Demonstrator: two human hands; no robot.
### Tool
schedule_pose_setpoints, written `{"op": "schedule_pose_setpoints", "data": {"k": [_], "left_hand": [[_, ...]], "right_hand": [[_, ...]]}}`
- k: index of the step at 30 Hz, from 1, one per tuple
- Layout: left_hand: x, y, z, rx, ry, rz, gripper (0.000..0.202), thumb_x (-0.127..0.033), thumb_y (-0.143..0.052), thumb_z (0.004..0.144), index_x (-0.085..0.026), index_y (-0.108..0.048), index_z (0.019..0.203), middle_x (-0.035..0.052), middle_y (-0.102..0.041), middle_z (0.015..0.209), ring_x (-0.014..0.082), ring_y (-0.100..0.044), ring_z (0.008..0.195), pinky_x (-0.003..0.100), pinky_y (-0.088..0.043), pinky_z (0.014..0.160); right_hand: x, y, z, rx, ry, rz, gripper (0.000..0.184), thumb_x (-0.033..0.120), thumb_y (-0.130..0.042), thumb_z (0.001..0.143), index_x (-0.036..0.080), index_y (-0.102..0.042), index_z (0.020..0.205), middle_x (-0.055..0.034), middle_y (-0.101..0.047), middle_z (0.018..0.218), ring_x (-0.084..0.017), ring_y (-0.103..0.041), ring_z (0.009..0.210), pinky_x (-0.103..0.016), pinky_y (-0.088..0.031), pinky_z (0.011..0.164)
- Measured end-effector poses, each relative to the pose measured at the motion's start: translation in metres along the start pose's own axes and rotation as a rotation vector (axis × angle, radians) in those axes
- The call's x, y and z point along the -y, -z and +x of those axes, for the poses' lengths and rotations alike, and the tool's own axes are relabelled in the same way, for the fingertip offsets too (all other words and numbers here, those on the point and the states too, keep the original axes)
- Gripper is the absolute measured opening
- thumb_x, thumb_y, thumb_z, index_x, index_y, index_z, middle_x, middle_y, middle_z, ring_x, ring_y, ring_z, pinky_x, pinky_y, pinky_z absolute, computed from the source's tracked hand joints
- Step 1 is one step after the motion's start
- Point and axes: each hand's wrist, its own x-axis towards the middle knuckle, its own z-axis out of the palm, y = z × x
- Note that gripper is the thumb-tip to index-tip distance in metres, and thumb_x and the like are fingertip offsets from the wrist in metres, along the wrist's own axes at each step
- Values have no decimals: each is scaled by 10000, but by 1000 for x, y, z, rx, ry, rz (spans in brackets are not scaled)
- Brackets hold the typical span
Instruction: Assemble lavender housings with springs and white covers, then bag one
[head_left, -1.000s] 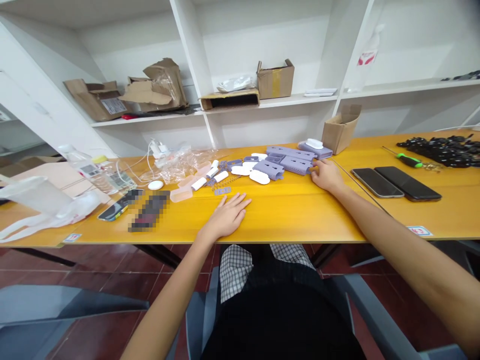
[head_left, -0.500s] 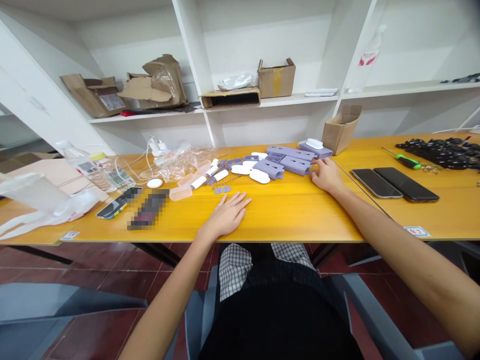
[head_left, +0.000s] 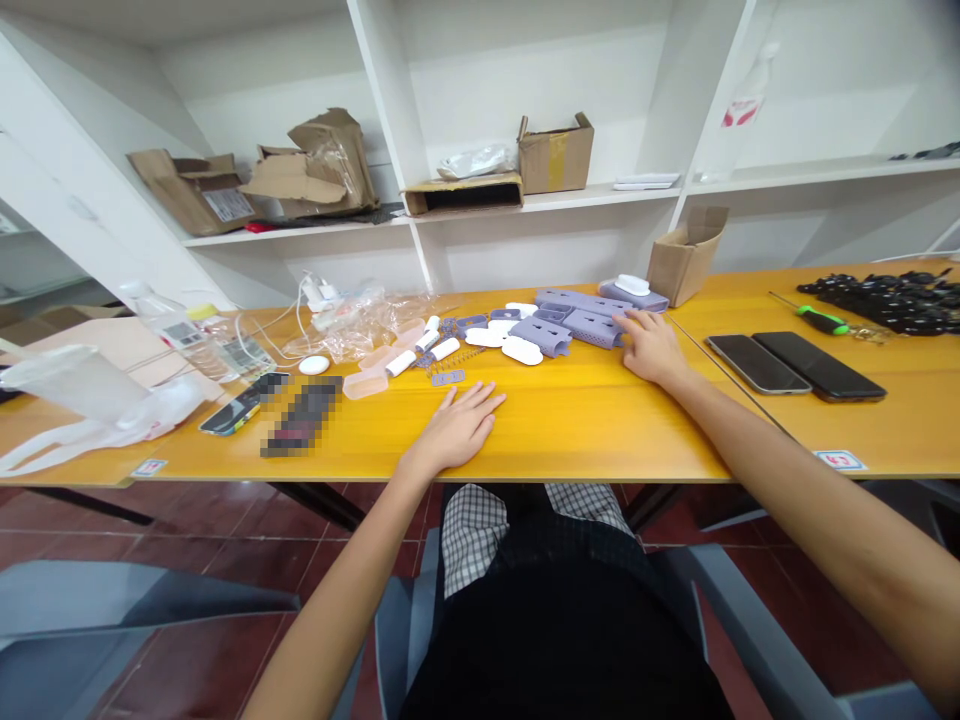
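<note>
My left hand (head_left: 461,428) lies flat on the yellow table, fingers stretched out, with nothing in it. Just beyond its fingertips are a small grey-purple plate (head_left: 448,378) and thin coil springs. My right hand (head_left: 652,347) rests at the right end of the purple perforated plastic shells (head_left: 592,328), fingers apart and slightly bent; its fingertips are at or touching the shell's end. White oval caps (head_left: 522,350) lie in front of and among the shells. White cylinders (head_left: 400,363) and pinkish translucent trays (head_left: 366,383) sit left of them.
Two dark phones (head_left: 819,366) and a green-handled screwdriver (head_left: 823,320) lie to the right, near a heap of black parts (head_left: 892,300). A cardboard box (head_left: 684,268) stands behind my right hand. Plastic bottles (head_left: 176,330), cables and clear wrap occupy the left side.
The whole view has shifted slightly. My right hand's fingers have moved a little over the shell's end; my left hand stays flat in place.
</note>
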Motion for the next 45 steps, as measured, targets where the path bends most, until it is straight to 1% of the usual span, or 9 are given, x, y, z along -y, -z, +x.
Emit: {"op": "schedule_pose_setpoints", "data": {"k": [4, 8, 13, 16, 22, 26, 32, 40, 45], "left_hand": [[0, 0, 0, 5, 1, 11, 571, -383, -263, 1101, -243, -440, 1625, 50, -287, 1762, 256, -219, 1659, 609, -124, 1348], [1, -1, 0, 2, -6, 16, 565, -389, -262, 1104, -261, -438, 1625, 42, -288, 1763, 255, -225, 1657, 609, -132, 1347], [3, -3, 0, -9, -13, 13, 555, -383, -272, 1103, -285, -439, 1623, 35, -296, 1762, 253, -233, 1655, 604, -135, 1348], [4, -4, 1, -16, -19, 9, 555, -387, -270, 1104, -286, -441, 1623, 36, -299, 1760, 257, -233, 1655, 610, -136, 1346], [4, -4, 2, -15, -18, 14, 559, -394, -268, 1104, -272, -446, 1620, 41, -297, 1760, 261, -237, 1654, 611, -135, 1346], [2, -3, 1, -17, -11, 1, 561, -388, -273, 1099, -280, -444, 1622, 34, -293, 1761, 260, -236, 1655, 609, -132, 1348], [4, -5, 2, -22, -17, 14, 561, -396, -267, 1103, -283, -444, 1623, 34, -298, 1759, 253, -243, 1652, 602, -138, 1346], [4, -5, 2, -12, -15, 25, 567, -376, -272, 1101, -256, -434, 1631, 44, -290, 1762, 259, -225, 1658, 602, -139, 1348], [4, -5, 2, -20, -18, 10, 558, -378, -280, 1101, -272, -439, 1626, 41, -293, 1761, 261, -228, 1657, 609, -136, 1347]], "right_hand": [[3, -2, 0, 30, 19, 7, 652, 196, -614, 772, 225, -647, 1423, -116, -625, 1530, -405, -442, 1475, -631, -401, 1171], [7, 2, -2, 14, -34, 12, 548, 186, -581, 784, 198, -682, 1322, -150, -685, 1422, -390, -485, 1448, -599, -443, 1135], [19, 20, -14, 42, -119, 10, 469, 159, -560, 790, 193, -685, 1240, -168, -713, 1307, -387, -648, 1193, -514, -530, 997], [32, 36, -31, 71, -151, 4, 427, 162, -538, 826, 203, -703, 1217, -156, -716, 1299, -361, -698, 1080, -476, -557, 948], [62, 58, -81, 91, -126, -5, 464, 241, -546, 876, 200, -718, 1305, -185, -699, 1307, -382, -732, 1058, -532, -579, 988], [63, 63, -101, 99, -52, 238, 430, 158, -563, 792, 289, -743, 1160, -85, -734, 1332, -353, -722, 1179, -535, -541, 1109], [53, 62, -101, 111, -8, 487, 429, 92, -474, 791, 289, -743, 1060, -27, -750, 1361, -286, -713, 1257, -518, -527, 1135], [79, 54, -93, 97, 74, 580, 452, 63, -476, 793, 271, -728, 1105, -64, -724, 1388, -290, -682, 1303, -549, -489, 1171], [83, 49, -87, 112, 88, 597, 474, 54, -475, 791, 270, -712, 1140, -74, -697, 1436, -296, -657, 1345, -581, -472, 1188]]}}
